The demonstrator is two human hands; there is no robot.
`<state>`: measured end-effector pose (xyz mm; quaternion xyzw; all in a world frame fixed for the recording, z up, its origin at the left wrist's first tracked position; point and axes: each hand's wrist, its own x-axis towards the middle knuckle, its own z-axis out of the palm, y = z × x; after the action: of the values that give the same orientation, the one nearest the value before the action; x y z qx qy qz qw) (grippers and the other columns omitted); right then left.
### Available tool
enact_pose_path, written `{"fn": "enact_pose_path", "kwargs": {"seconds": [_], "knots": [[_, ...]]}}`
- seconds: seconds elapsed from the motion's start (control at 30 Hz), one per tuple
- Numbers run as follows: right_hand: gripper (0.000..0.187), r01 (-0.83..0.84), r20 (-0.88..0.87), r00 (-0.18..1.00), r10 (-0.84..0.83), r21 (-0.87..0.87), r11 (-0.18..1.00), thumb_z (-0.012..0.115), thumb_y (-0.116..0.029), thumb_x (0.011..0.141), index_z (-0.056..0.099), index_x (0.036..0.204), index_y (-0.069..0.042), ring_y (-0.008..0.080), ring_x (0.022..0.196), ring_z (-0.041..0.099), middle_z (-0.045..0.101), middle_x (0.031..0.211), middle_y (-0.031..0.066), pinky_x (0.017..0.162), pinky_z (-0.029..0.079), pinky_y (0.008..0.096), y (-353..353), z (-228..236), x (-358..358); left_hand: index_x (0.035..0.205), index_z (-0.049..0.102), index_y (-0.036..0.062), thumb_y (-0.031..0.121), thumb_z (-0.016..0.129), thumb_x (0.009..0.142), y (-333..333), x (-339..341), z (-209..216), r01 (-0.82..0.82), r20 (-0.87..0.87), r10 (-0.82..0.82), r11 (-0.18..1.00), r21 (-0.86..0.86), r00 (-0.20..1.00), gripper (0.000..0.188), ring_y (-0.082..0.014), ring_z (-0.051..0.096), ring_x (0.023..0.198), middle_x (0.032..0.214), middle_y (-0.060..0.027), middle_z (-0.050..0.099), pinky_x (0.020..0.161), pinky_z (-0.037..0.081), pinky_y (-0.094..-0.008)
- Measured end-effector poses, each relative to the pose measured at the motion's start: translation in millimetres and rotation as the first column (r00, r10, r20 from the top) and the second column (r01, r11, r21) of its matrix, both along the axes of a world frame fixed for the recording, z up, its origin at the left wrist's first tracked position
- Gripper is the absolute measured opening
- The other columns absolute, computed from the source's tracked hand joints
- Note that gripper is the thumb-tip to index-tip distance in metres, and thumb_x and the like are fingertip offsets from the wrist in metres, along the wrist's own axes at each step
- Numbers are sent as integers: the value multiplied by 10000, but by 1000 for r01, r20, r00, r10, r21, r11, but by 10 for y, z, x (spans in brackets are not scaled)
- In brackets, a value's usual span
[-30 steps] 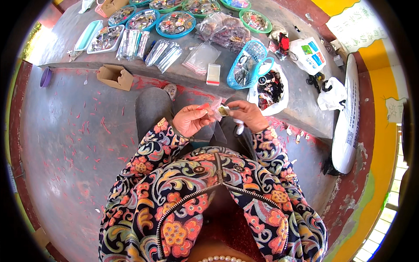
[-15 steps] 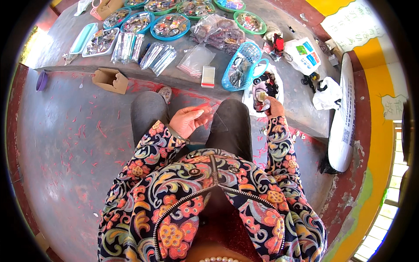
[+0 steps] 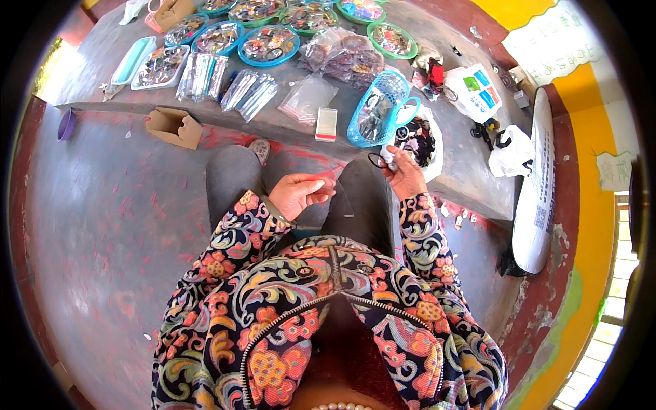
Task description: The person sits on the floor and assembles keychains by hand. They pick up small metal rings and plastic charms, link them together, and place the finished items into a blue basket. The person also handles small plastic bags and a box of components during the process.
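In front of my lap my left hand [image 3: 295, 196] pinches a small clear plastic bag [image 3: 344, 201] with a red edge; its see-through body hangs over my right knee. My right hand [image 3: 408, 178] is closed on a hair tie, its black elastic loop [image 3: 375, 161] sticking out to the left and a whitish-grey piece [image 3: 388, 154] showing at the fingertips. Just beyond that hand, a white bag [image 3: 434, 162] lies spread, heaped with dark hair ties [image 3: 417, 140]. A blue plastic basket [image 3: 355, 130] of packed items stands beside it.
On the raised ledge lie a stack of clear bags [image 3: 305, 99], a small white-and-red box [image 3: 326, 124], bundles of packets [image 3: 249, 90] and several filled round baskets [image 3: 269, 45]. An open cardboard box [image 3: 173, 128] and purple bowl [image 3: 66, 126] are on the floor, among red scraps.
My right hand has come back from the white bag toward my left hand, bringing the hair tie. The left hand keeps the clear bag, its red edge now turned lower.
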<state>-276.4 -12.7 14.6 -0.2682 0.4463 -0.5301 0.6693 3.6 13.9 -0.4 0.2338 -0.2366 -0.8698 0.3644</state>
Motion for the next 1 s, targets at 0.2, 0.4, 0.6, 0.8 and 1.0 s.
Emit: {"fn": "enact_pose_path", "kwargs": {"seconds": [0.2, 0.4, 0.6, 0.8, 1.0], "knots": [[315, -161, -97, 984, 151, -106, 981, 510, 60, 771, 477, 1083, 24, 124, 828, 546, 568, 914, 64, 752, 447, 247, 119, 178, 619, 1008, 549, -61, 93, 489, 842, 34, -8, 66, 8, -16, -8, 1000, -7, 1000, 235, -225, 559, 929, 1078, -143, 543, 755, 454, -279], [366, -232, -530, 847, 51, -280, 932, 556, 78, 721, 498, 1073, -2, 101, 817, 545, 568, 893, 53, 705, 440, 211, 263, 73, 899, 1052, 523, -44, 117, 488, 850, 41, 8, 39, -21, -32, 22, 1000, 5, 999, 261, -195, 571, 878, 1022, -128, 562, 723, 456, -273], [444, -338, -732, 681, -31, -352, 873, 580, 80, 670, 510, 1078, -78, 136, 804, 567, 530, 973, 69, 676, 467, 238, 305, 187, 981, 1014, 544, -39, 136, 486, 852, 14, 8, -86, -87, 64, 88, 996, -15, 994, 246, -153, 568, 763, 975, -130, 584, 594, 444, -267], [534, -275, -757, 650, -65, -314, 909, 664, 4, 647, 446, 1132, -35, 119, 969, 476, 502, 1024, 57, 771, 423, 255, 278, 349, 1004, 1022, 543, -40, 129, 485, 850, 30, 28, 46, -143, 33, 145, 989, -45, 989, 248, -153, 568, 763, 976, -131, 585, 599, 450, -273], [444, -492, -7, 859, 512, 262, 830, 657, -223, 733, 498, 1121, -76, 124, 952, 460, 544, 1021, 9, 733, 340, 232, 224, 175, 776, 1054, 538, -26, 119, 479, 853, 35, 40, 19, -124, -1, 126, 980, -156, 992, 254, -140, 560, 751, 984, -116, 582, 611, 448, -269]]}}
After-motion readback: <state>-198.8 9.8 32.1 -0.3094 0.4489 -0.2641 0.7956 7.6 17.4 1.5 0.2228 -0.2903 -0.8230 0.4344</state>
